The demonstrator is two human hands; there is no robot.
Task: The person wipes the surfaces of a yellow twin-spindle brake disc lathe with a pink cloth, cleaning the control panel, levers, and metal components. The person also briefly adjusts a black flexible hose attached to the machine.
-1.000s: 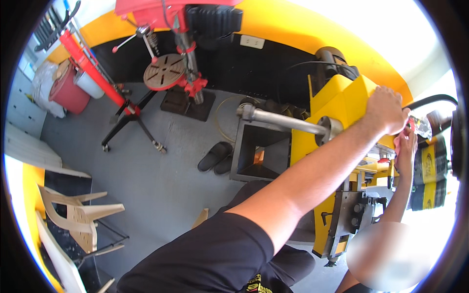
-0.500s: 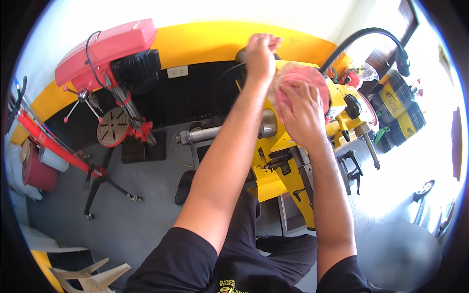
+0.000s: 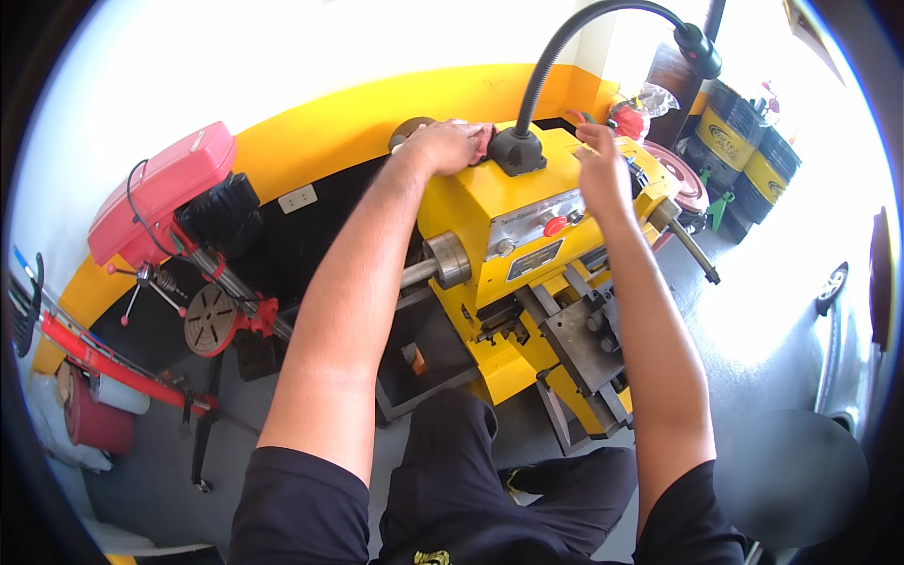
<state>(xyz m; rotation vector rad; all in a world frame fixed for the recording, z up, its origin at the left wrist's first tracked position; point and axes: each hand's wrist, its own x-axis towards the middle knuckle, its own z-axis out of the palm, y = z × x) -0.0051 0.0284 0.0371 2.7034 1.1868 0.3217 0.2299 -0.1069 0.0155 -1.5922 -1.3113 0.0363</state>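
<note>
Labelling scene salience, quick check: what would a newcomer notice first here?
The big yellow machine at centre, topped by a black gooseneck lamp. Next, the left hand with a reddish cloth at its upper left edge. Then the pink-red drill press at left.

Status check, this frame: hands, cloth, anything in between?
Left hand on pink cloth, atop yellow machine. Right hand toward machine's right end, grip unclear. Black lamp base between hands.

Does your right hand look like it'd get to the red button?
Probably yes: the right hand is raised near the red button on the silver control panel, and nothing seems to stand between them.
</note>
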